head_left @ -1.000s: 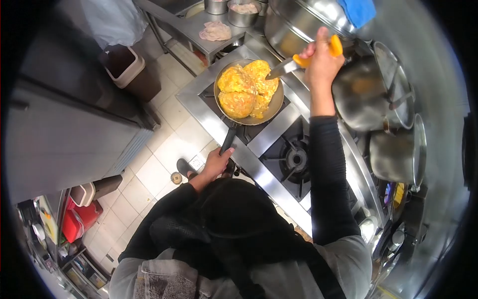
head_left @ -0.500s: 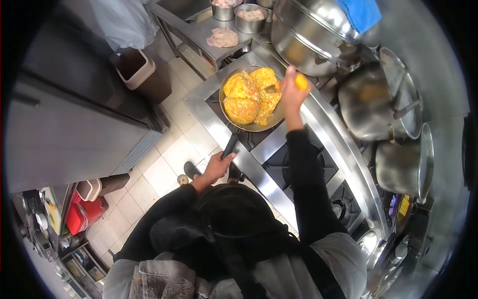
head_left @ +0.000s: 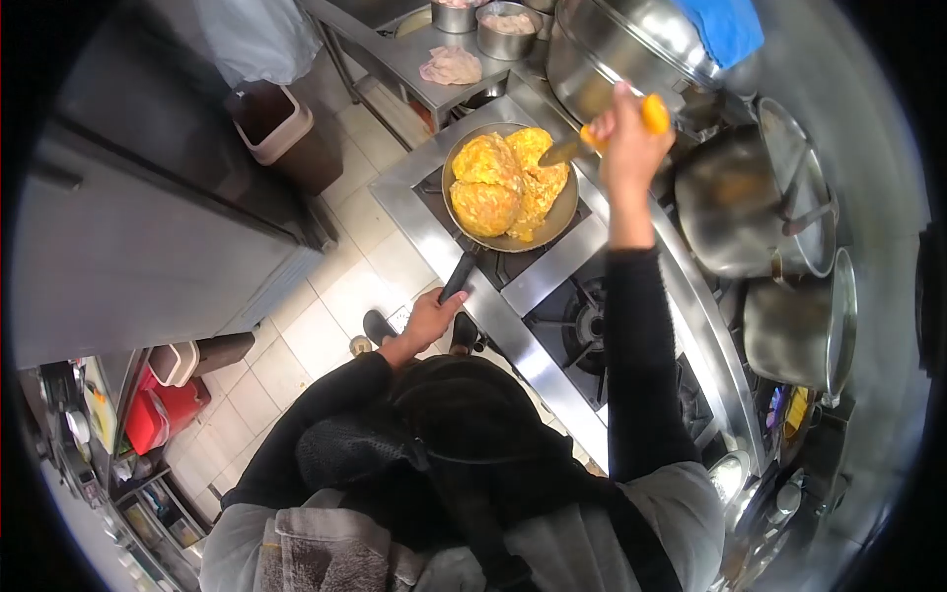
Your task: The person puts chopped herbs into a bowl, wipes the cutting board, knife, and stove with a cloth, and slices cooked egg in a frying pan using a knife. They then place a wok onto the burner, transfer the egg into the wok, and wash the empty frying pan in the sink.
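Pan handle (head_left: 457,277) in left grip (head_left: 428,319), orange-handled utensil (head_left: 564,150) in right grip (head_left: 634,150)

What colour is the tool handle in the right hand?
The tool handle is yellow-orange, seen best in the head view.

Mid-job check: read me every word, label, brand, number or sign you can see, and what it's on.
None: no readable text anywhere in this view.
Pan, spatula and stove: no legible marking.
Yellow item at lower right: too small and blurred to tell whether it carries print.
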Tool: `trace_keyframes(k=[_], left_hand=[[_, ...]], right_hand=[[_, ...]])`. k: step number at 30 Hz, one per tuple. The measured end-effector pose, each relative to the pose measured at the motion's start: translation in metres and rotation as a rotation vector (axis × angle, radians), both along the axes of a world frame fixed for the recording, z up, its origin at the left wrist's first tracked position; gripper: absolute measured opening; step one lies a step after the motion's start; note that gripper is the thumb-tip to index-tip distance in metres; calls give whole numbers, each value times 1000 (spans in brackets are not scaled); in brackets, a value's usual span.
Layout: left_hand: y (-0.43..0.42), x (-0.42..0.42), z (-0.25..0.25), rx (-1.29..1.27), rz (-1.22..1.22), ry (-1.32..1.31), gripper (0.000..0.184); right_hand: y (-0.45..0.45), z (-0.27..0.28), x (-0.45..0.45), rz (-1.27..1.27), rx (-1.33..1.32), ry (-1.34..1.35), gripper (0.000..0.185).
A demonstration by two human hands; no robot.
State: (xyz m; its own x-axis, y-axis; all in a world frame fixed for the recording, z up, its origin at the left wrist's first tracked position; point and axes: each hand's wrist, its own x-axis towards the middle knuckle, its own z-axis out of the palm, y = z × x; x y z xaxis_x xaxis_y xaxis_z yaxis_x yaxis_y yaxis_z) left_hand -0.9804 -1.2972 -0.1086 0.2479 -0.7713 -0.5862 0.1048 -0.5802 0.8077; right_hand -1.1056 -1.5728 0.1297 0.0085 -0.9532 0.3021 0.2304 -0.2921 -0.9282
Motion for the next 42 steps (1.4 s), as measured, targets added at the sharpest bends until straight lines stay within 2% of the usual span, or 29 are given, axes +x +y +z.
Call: trace_keyframes(k=[2, 3, 5, 6, 7, 9, 11, 13, 15, 18, 19, 21, 22, 24, 25, 28, 30, 31, 34, 35, 37, 39, 41, 42], left_hand=[[-2, 1, -2, 3, -3, -2, 42], [-2, 1, -7, 13, -10, -30, 43], [1, -1, -13, 34, -16, -52, 44], [0, -2, -14, 27, -13, -56, 45], [-1, -2, -15, 17, -9, -61, 45], [-9, 1, -20, -36, -4, -129, 46], [0, -1, -22, -17, -24, -162, 46], [-5, -2, -26, -4, -15, -143, 45], [-5, -1, -24, 28, 6, -71, 44], [-6, 6, -5, 65, 12, 10, 44], [-5, 9, -8, 66, -36, -62, 44], [-9, 11, -10, 56, -54, -129, 44], [-4, 7, -10, 49, -74, -187, 44], [-7, 6, -7, 38, -72, -158, 44], [-7, 5, -6, 45, -59, -137, 45], [-7, 3, 4, 62, -33, -99, 46], [-9, 3, 5, 64, -19, -84, 47], [-8, 4, 1, 44, -19, -85, 46], [-17, 11, 8, 22, -32, -145, 45], [-8, 7, 13, 37, -80, -187, 44], [-8, 4, -6, 49, -15, -88, 46], [-8, 0, -9, 84, 1, -53, 47], [-8, 2, -18, 44, -6, -91, 46], [-7, 4, -22, 18, -14, -130, 45]], right_hand=[[-15, 21, 1, 91, 37, -176, 28], [-20, 13, 4, 94, 45, -172, 28], [-27, -22, 12, -42, 73, 41, 22], [-34, -68, 19, -86, 102, 165, 20], [-46, -133, 19, -87, 227, 9, 21], [-52, -134, 12, -61, 237, -77, 22], [-19, -153, -5, -64, 305, -144, 23], [-2, -155, -14, -42, 191, -57, 25], [33, -201, -25, -123, -175, 274, 27], [66, -159, -16, -60, -40, 156, 27], [50, -145, -14, -35, -79, 68, 25], [25, -87, -10, 84, -20, -158, 32], [16, -51, -4, 52, -18, -124, 31], [-3, 9, 2, 149, 1, -199, 27], [-13, 24, 3, 162, -8, -262, 27], [-30, 22, 12, 119, 55, -198, 24], [-49, -45, 18, -17, 36, 101, 18], [-48, -67, 14, -15, 36, 103, 18], [-47, -117, 12, 28, 201, -220, 19], [-31, -130, 6, 21, 228, -213, 19], [-18, -138, -3, 37, 203, -324, 18], [15, -171, -14, 69, 103, -433, 17], [47, -184, -23, -4, -77, -210, 17], [53, -183, -29, 1, -84, -208, 17]])
